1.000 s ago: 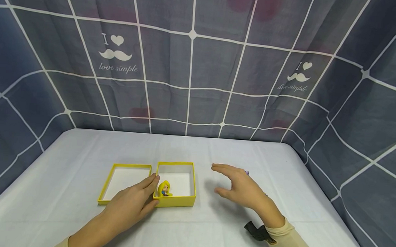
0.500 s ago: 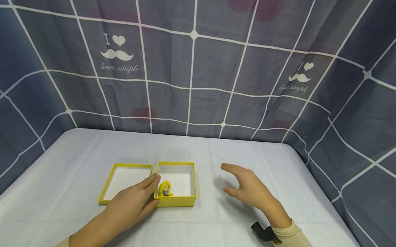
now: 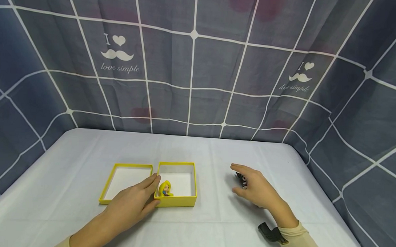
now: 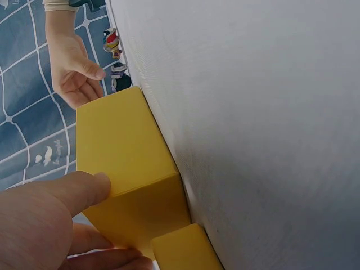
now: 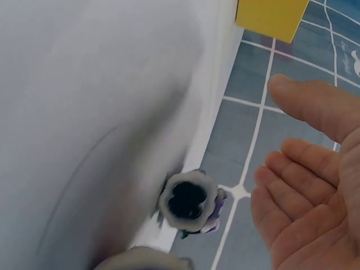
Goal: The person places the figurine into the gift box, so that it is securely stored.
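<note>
My left hand (image 3: 133,205) holds the near left corner of an open yellow box (image 3: 183,201), thumb on the front face and fingers along the left wall. Inside it, by that wall, sits a small figurine with long yellow hair (image 3: 164,188). My right hand (image 3: 259,187) hovers right of the box, thumb and fingers apart and holding nothing. A small dark figurine (image 3: 242,179) shows between its thumb and forefinger, partly hidden by the hand. The left wrist view shows a black-and-purple figurine (image 4: 119,77) beside a red-and-yellow figurine (image 4: 111,43).
Left of the box lies its shallow yellow-edged lid (image 3: 125,175), inside up, partly covered by my left hand. A white cloth covers the table (image 3: 194,236). Behind it and at the sides hangs a grey-blue checked curtain (image 3: 167,60).
My right hand has moved to the right, away from the box, and the dark figurine now shows by its fingers. The left hand, box and lid stay in place.
</note>
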A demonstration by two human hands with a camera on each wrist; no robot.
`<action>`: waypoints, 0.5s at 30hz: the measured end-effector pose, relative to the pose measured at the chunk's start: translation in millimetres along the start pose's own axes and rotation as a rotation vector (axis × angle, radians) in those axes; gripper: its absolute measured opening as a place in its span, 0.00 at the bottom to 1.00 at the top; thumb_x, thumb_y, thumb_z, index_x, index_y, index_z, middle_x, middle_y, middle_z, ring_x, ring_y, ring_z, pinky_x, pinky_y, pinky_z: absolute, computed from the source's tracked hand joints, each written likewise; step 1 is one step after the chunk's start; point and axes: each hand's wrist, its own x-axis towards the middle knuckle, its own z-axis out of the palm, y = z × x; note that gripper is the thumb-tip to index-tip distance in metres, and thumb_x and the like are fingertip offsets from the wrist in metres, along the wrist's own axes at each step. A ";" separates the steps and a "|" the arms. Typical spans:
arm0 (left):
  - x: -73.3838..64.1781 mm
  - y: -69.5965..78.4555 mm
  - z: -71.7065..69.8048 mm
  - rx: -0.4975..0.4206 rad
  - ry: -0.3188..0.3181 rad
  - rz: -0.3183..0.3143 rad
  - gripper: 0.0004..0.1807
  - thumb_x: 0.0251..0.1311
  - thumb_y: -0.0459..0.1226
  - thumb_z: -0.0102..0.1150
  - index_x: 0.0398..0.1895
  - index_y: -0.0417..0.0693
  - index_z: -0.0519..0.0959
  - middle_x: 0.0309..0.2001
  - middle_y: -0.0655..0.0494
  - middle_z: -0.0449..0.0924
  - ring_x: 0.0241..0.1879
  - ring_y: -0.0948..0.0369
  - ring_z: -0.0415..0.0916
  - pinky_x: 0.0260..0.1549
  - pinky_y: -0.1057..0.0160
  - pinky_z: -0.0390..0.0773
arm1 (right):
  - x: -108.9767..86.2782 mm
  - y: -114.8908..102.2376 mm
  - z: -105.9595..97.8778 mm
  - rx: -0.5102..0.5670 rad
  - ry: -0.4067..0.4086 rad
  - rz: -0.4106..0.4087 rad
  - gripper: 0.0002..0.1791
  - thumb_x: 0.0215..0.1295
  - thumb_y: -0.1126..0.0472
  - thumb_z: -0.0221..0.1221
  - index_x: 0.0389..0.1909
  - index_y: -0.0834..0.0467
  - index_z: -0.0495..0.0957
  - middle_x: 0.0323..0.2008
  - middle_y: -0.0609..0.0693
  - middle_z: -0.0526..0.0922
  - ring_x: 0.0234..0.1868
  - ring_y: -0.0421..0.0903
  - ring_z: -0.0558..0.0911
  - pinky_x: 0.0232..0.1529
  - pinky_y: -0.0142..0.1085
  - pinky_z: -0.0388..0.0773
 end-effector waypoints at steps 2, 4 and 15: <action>0.1 0.2 -0.2 0.000 -0.002 0.000 0.35 0.58 0.45 0.67 0.64 0.35 0.72 0.65 0.43 0.70 0.50 0.52 0.80 0.38 0.56 0.81 | -1.0 3.8 0.3 -0.004 0.005 -0.003 0.39 0.48 0.60 0.74 0.64 0.60 0.73 0.64 0.51 0.74 0.64 0.51 0.72 0.62 0.47 0.69; 0.1 0.6 -0.5 0.000 -0.004 -0.001 0.35 0.58 0.45 0.68 0.64 0.35 0.72 0.65 0.43 0.70 0.50 0.52 0.80 0.38 0.56 0.81 | -1.9 7.0 0.6 -0.004 0.008 -0.002 0.39 0.48 0.61 0.74 0.64 0.61 0.73 0.64 0.52 0.74 0.64 0.52 0.72 0.62 0.48 0.69; -0.5 0.8 -0.3 0.002 -0.001 -0.004 0.35 0.58 0.46 0.68 0.64 0.35 0.72 0.65 0.43 0.70 0.51 0.52 0.80 0.38 0.56 0.82 | -4.5 18.7 2.4 -0.022 -0.007 0.054 0.42 0.47 0.60 0.75 0.65 0.62 0.71 0.65 0.53 0.72 0.65 0.54 0.71 0.63 0.50 0.68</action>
